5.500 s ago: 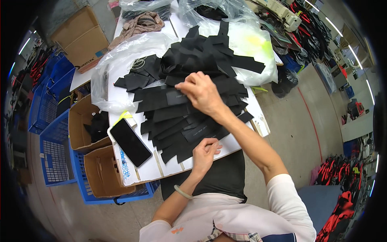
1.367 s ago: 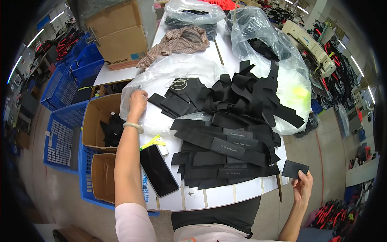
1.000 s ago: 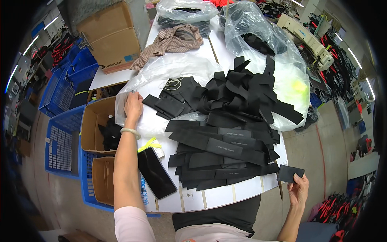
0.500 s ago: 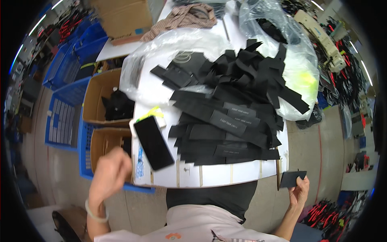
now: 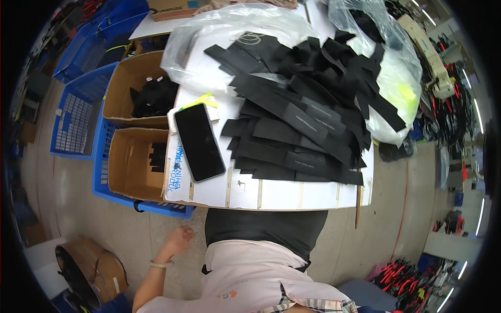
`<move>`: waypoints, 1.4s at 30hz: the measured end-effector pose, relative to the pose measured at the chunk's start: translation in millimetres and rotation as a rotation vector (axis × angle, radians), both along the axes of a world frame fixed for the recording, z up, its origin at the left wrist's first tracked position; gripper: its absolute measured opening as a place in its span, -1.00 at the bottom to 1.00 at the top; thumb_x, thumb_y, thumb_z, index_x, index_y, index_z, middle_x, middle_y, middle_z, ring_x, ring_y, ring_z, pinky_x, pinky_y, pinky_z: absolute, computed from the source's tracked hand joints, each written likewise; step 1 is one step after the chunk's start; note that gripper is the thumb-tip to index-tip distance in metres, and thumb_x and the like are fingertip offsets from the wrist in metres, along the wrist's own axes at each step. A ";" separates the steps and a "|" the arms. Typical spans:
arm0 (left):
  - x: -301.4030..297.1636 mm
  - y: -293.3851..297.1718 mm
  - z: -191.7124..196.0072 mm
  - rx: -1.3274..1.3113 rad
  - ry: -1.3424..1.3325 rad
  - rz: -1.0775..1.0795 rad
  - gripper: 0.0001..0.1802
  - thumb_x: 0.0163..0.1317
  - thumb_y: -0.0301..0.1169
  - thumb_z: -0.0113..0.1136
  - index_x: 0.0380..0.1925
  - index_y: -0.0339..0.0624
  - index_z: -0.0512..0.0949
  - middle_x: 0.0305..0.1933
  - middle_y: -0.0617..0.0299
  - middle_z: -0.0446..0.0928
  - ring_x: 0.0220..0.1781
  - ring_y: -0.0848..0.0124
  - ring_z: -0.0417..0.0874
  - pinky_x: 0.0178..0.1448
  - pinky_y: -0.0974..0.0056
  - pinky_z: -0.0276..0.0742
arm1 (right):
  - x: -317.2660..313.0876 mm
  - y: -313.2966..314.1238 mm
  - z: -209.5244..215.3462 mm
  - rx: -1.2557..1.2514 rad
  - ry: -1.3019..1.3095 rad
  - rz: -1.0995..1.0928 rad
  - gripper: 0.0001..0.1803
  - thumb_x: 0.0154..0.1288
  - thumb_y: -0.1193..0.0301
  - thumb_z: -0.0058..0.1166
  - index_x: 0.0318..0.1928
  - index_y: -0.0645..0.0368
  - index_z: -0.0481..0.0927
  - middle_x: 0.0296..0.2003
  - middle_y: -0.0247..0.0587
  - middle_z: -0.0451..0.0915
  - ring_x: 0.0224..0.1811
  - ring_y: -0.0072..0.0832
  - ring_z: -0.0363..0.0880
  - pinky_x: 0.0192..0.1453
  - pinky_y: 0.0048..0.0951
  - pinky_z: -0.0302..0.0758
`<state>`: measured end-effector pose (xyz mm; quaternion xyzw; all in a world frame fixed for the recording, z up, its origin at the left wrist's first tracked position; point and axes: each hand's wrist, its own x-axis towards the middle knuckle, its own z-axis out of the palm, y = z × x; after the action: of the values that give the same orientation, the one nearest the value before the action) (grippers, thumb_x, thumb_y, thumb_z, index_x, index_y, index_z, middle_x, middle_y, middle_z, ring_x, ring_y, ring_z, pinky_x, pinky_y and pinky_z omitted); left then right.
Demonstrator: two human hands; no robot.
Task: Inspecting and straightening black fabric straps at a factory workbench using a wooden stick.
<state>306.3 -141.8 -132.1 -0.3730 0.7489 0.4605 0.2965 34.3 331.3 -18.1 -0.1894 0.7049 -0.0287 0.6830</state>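
Many flat black fabric strips (image 5: 282,154) lie overlapped on the white-topped table (image 5: 282,196), with long axes mostly left to right, sloping toward its near edge. The bare left hand (image 5: 180,239) is off the table's near left corner, so the strips lie forward and right of its loosely bent fingers; whether these pinch anything, I cannot tell, and the right hand is out of view.
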 end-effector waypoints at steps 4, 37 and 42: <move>-19.8 -26.4 4.8 -0.082 0.072 -0.107 -0.78 0.13 -0.36 0.13 -0.41 -0.34 0.57 -0.46 -0.12 0.56 -0.34 0.07 0.64 -0.27 0.15 0.47 | 53.0 28.7 -18.7 -0.002 -0.104 -0.237 -0.65 0.03 0.31 0.15 -0.16 0.21 0.61 -0.24 -0.09 0.61 -0.35 -0.31 0.61 -0.27 -0.39 0.53; -252.6 133.0 130.3 1.525 0.629 0.751 -0.63 0.42 -0.31 -0.12 0.10 -0.32 0.30 0.13 -0.08 0.42 0.22 0.10 0.44 0.30 0.05 0.39 | -5.7 -167.9 17.2 -1.336 0.863 -0.898 -0.62 0.03 0.63 0.24 -0.06 0.35 0.54 -0.25 -0.13 0.56 -0.29 -0.48 0.53 -0.18 -0.50 0.47; -252.4 145.9 129.4 1.559 0.643 0.798 -0.60 0.42 -0.29 -0.13 0.15 -0.28 0.24 0.18 -0.05 0.35 0.25 0.16 0.40 0.33 0.07 0.36 | -0.5 -172.6 16.7 -1.409 0.540 -1.271 -0.60 0.09 0.66 0.19 0.00 0.37 0.50 -0.30 -0.18 0.55 -0.33 -0.55 0.54 -0.23 -0.54 0.51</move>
<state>53.9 4.0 -2.7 -0.1530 0.0906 0.9822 0.0614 33.8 158.7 -1.4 -0.1393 0.6295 -0.7594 0.0877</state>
